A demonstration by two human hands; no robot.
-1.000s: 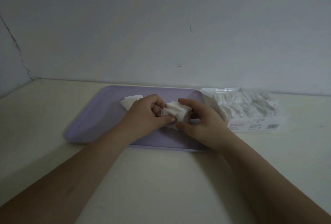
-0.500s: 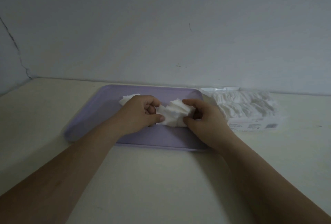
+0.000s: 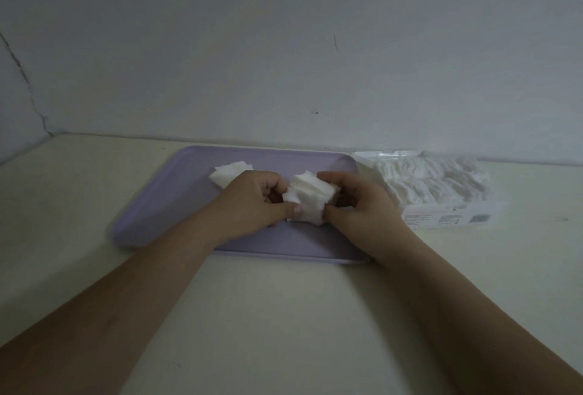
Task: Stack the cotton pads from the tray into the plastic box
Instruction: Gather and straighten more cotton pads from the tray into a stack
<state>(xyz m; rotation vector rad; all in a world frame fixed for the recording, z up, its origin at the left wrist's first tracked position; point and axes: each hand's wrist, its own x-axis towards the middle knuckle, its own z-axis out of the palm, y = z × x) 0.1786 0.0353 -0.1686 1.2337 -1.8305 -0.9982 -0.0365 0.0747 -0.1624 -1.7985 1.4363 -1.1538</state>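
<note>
A lilac tray (image 3: 164,205) lies on the table in front of me. Over its middle, a fanned bundle of white cotton pads (image 3: 310,197) is pinched from both sides: my left hand (image 3: 255,205) grips its left end, my right hand (image 3: 359,208) its right end. A smaller pile of loose cotton pads (image 3: 228,172) rests on the tray behind my left hand. Right of the tray stands the clear plastic box (image 3: 448,216), filled with rows of white pads.
The cream table (image 3: 284,315) runs up to a pale wall just behind the tray and box. A cracked side wall meets the table at the far left.
The hands have drawn a little closer together, squeezing the spread bundle of pads into a tighter stack. Tray, loose pile and box have stayed put.
</note>
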